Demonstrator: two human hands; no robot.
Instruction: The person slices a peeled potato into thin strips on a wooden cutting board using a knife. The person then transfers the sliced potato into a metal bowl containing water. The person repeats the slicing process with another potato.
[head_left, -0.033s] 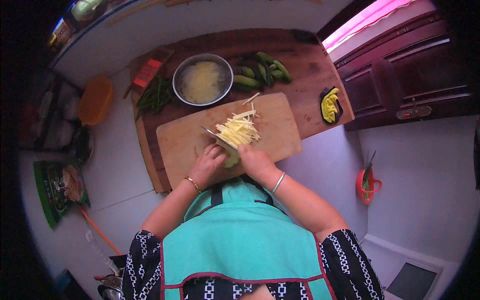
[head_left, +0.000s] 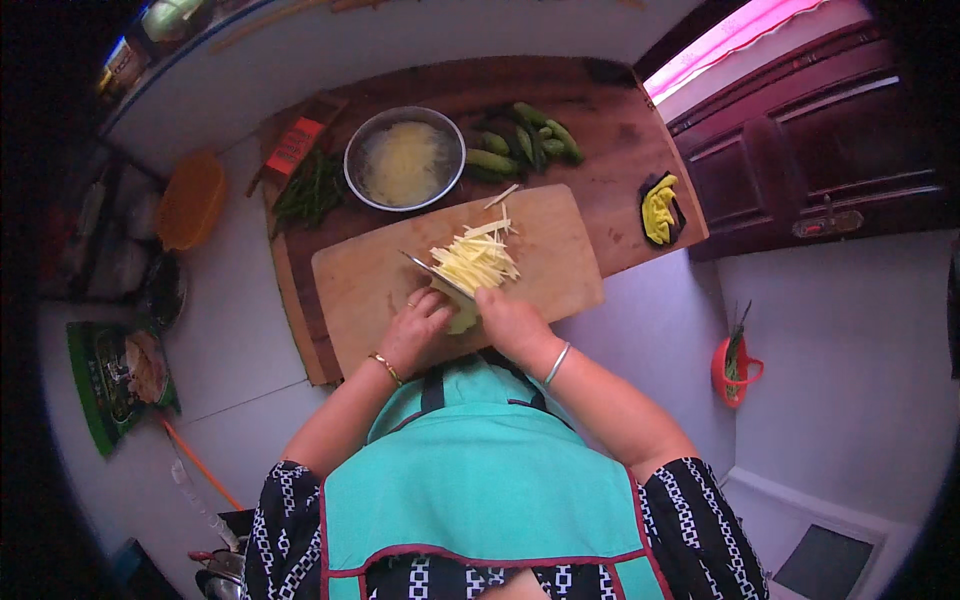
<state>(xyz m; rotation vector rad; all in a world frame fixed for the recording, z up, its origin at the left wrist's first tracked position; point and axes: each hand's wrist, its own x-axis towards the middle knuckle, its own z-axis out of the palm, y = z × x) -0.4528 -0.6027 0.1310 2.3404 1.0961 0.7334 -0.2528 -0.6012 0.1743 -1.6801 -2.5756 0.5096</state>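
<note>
A wooden cutting board [head_left: 555, 245] lies at the near edge of the table. My right hand [head_left: 515, 325] is closed on a kitchen knife [head_left: 438, 275], whose blade slants up and left across the board. Left of it, my left hand [head_left: 415, 328] has its fingers curled against the blade, pressing on pale yellow potato slices [head_left: 463, 319]. Part of those slices is hidden by the hands and knife. Just beyond the blade is a heap of cut potato strips [head_left: 472, 262], with a few strays toward the far edge.
Behind the board stands a metal bowl [head_left: 405, 165] of potato strips in liquid. Green beans [head_left: 312, 195] lie left of it, cucumbers or similar green vegetables [head_left: 530, 140] right. A yellow and black cloth [head_left: 660, 210] rests at the table's right edge. A red basket [head_left: 735, 372] hangs farther right.
</note>
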